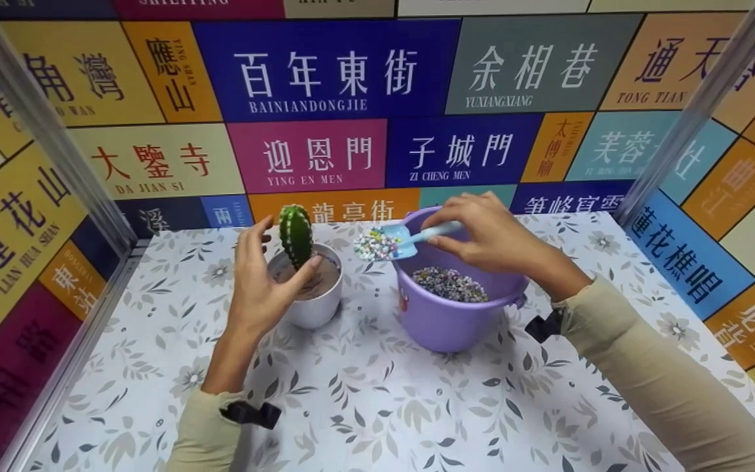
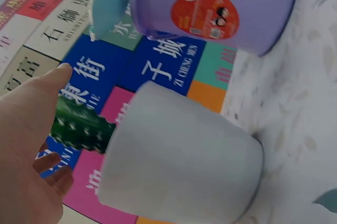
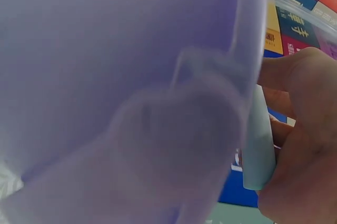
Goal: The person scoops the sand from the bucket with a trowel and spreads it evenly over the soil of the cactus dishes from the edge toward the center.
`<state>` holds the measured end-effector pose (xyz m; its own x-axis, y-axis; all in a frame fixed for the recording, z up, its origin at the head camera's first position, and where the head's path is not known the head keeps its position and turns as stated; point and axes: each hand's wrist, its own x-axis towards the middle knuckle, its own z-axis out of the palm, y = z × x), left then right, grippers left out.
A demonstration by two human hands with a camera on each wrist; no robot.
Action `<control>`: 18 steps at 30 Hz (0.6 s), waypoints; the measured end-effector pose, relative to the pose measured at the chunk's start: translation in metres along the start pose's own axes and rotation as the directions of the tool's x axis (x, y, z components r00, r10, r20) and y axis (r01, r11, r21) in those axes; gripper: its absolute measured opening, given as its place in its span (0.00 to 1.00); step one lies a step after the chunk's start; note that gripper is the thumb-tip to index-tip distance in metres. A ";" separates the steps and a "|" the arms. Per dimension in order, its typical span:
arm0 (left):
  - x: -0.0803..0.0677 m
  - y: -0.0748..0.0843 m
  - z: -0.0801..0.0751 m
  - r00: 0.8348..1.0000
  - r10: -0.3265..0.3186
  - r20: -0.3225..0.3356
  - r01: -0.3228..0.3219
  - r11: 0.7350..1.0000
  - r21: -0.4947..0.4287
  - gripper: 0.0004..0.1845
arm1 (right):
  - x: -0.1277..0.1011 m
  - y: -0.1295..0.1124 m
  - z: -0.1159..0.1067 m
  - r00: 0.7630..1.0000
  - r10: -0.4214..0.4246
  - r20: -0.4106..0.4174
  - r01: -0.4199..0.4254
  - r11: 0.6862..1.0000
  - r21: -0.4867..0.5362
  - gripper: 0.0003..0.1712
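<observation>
Over the gap between the white pot [image 1: 315,298] and the purple bucket [image 1: 446,321] to its right, the right hand [image 1: 482,233] pinches a blue scoop [image 1: 396,241] heaped with coloured pebbles (more fill the bucket), while the left hand [image 1: 261,278], fingers straight, steadies the cactus [image 1: 295,235] at the pot's near side.

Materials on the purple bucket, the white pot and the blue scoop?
Purple bucket: looks like moulded plastic, its wall translucent in the right wrist view. White pot: matte, thick-walled, likely ceramic, though plastic is possible. Blue scoop: smooth pastel, probably plastic, loaded with speckled gravel and held by the right hand.
</observation>
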<state>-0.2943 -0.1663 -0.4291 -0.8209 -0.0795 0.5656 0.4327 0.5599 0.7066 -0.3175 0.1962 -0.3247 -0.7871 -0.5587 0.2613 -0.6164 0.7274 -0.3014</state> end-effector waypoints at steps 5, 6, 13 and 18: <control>-0.004 -0.017 0.004 0.991 -0.100 0.094 0.094 0.993 0.072 0.60 | 0.007 -0.012 0.006 1.000 0.002 0.008 -0.002 1.000 -0.011 0.15; -0.005 -0.020 0.005 0.987 -0.113 0.112 0.104 0.991 0.087 0.61 | 0.008 -0.014 0.007 1.000 0.002 0.008 -0.002 1.000 -0.016 0.14; -0.008 -0.031 0.008 0.961 -0.181 0.208 0.157 0.979 0.127 0.67 | 0.017 -0.026 0.015 1.000 0.010 0.021 -0.009 0.999 -0.044 0.15; -0.007 -0.031 0.007 0.959 -0.174 0.223 0.152 0.982 0.110 0.67 | 0.024 -0.033 0.021 1.000 0.029 0.011 -0.029 0.997 -0.070 0.15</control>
<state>-0.3042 -0.1773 -0.4583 -0.9457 0.0104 0.3248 0.2588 0.6285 0.7335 -0.3158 0.1503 -0.3277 -0.8051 -0.5414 0.2423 -0.5906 0.7692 -0.2438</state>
